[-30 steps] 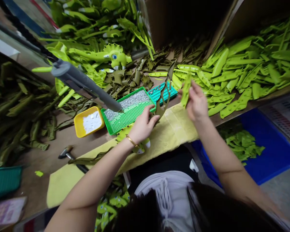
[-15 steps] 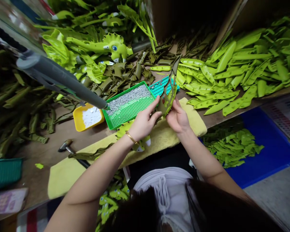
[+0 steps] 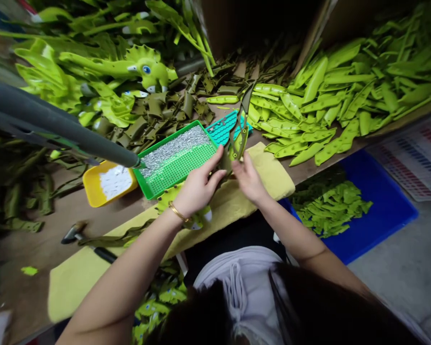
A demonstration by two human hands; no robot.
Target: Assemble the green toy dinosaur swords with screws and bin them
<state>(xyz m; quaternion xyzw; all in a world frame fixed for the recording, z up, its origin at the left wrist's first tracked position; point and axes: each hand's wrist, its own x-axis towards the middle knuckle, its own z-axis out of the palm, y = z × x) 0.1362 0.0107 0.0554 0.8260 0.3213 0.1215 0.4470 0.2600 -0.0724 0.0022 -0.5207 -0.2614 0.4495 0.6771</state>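
Note:
Both hands hold an olive and lime-green plastic toy part (image 3: 240,136), long and curved, its narrow tip pointing up and away. My left hand (image 3: 200,186), with a gold bracelet at the wrist, is closed on its near end between thumb and fingers. My right hand (image 3: 249,178) pinches its right side, with the fingertips partly hidden. Beneath my left forearm a lime toy dinosaur head piece (image 3: 168,197) lies on the folded yellow cloth (image 3: 269,175). Just beyond the hands stands a green perforated tray (image 3: 181,165) of small metal screws or pins, with a teal tray (image 3: 221,130) beside it.
A yellow tub (image 3: 93,187) of white bits and a hammer (image 3: 102,253) are at left. A grey power screwdriver (image 3: 68,132) hangs over the tray. Lime shells (image 3: 326,96) pile up at right, olive parts (image 3: 154,108) behind. A blue bin (image 3: 384,211) sits below the table.
The view has shifted right, so the table's things appear further left. The toy part has turned slightly in my hands, showing more of its edge. Both hands keep hold of it.

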